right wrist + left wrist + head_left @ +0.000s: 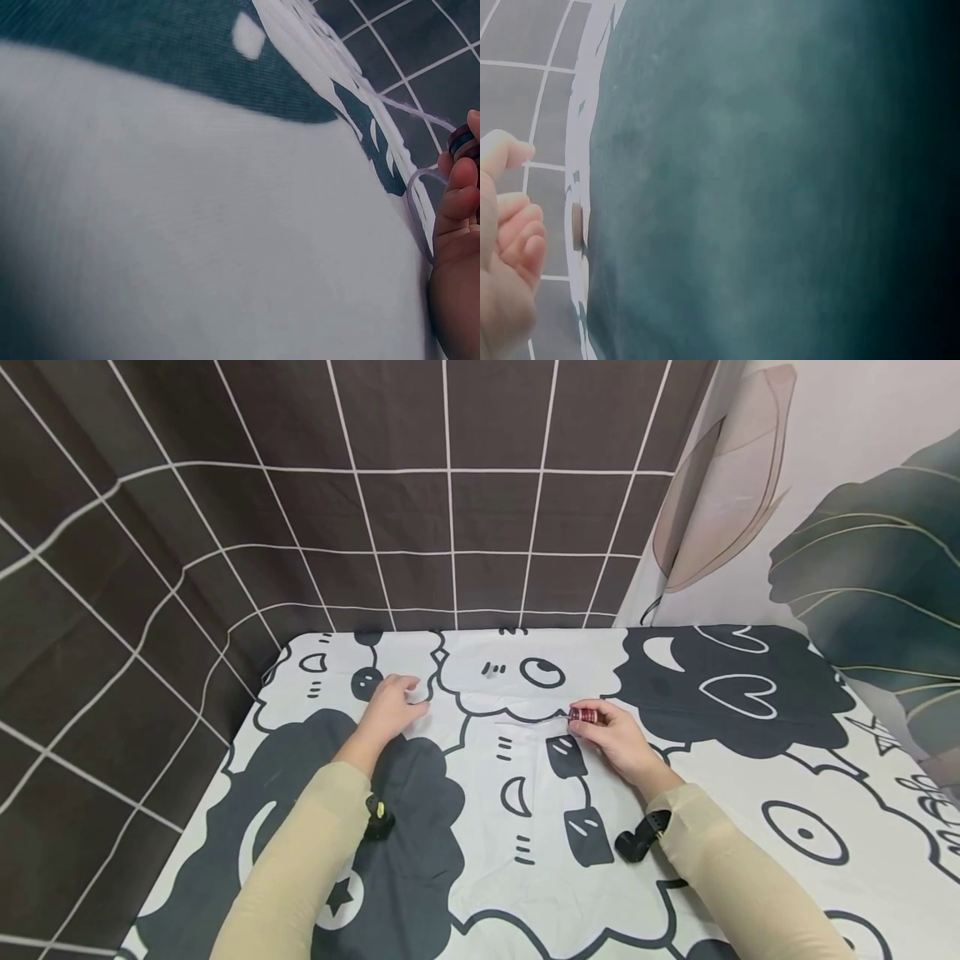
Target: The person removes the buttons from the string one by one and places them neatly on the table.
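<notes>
My right hand (617,737) pinches a small dark red striped cylinder (583,716) between thumb and fingers, low over the patterned cloth. A thin pale cord (528,723) runs leftward from it. In the right wrist view the cylinder's banded round end (463,140) shows at the fingertips, and the pale cord (417,196) loops beside it. My left hand (388,710) is held over the cloth to the left, apart from the cord, its fingers loosely bent with nothing between them. The left wrist view shows that same hand (510,247) with its fingers curled.
A black, white and grey cartoon-print cloth (487,893) covers the surface. Behind it and on the left hangs a dark grid-patterned curtain (405,510); a leaf-print curtain (862,543) hangs at the right. A small brown piece (577,226) shows near the cloth's edge.
</notes>
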{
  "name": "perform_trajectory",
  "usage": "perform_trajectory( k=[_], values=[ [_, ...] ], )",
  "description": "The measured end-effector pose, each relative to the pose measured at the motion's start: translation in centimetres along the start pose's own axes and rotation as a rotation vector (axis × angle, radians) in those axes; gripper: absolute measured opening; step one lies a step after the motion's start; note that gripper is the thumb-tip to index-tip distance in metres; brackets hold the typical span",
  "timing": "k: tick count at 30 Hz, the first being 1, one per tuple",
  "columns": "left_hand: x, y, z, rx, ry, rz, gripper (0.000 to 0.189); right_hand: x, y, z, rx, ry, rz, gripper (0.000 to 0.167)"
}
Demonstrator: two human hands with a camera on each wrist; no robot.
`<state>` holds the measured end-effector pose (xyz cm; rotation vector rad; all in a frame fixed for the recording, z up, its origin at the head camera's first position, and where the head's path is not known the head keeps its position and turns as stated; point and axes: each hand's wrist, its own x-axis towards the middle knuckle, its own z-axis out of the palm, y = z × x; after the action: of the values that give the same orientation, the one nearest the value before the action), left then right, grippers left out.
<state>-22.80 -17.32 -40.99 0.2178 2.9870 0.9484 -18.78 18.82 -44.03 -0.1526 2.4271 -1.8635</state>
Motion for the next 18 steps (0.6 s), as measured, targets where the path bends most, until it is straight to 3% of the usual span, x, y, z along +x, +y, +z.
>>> perform_trajectory(
  k=[6, 18],
  values=[
    [0.1, 0.6, 0.4, -0.062, -0.03, -0.007, 0.055, -0.1, 0.0, 0.0, 0.0, -0.002, -0.005, 0.039],
    [0.1, 2.5, 1.3, -0.044, -0.064, 0.044, 0.055, -0.1, 0.0, 0.0, 0.006, -0.003, 0.002, 0.038]
  ],
)
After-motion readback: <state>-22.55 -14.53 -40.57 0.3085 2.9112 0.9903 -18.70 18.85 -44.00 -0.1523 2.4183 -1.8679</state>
